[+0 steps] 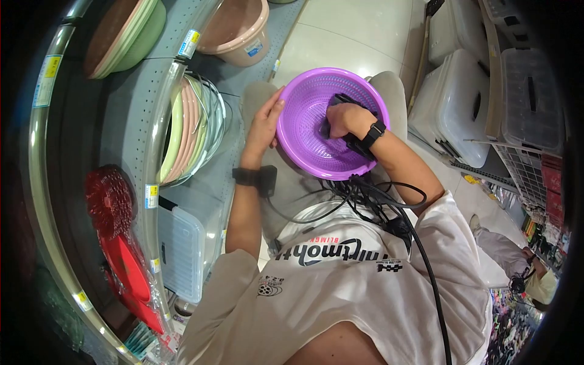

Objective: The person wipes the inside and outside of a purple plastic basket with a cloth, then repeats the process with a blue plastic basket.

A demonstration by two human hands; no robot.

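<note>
A purple plastic colander (301, 131) with perforated walls rests on my lap, its opening facing up. My left hand (264, 125) grips the left side of its rim, with some fingers hidden behind the wall. Inside the colander, my right hand (348, 120) is closed on a crumpled dark cloth (325, 129), pressed near the inner wall; most of the cloth is hidden by the hand. Each wrist wears a black strap, and black cables (371, 201) run across my lap just below the colander.
Shelves on the left hold pink and green basins (137, 36), a pink tub (237, 30), stacked round basins (188, 131), a clear lidded box (182, 252) and red wrapped goods (125, 249). Clear storage boxes (453, 106) stand at right. Another person (508, 261) is at lower right.
</note>
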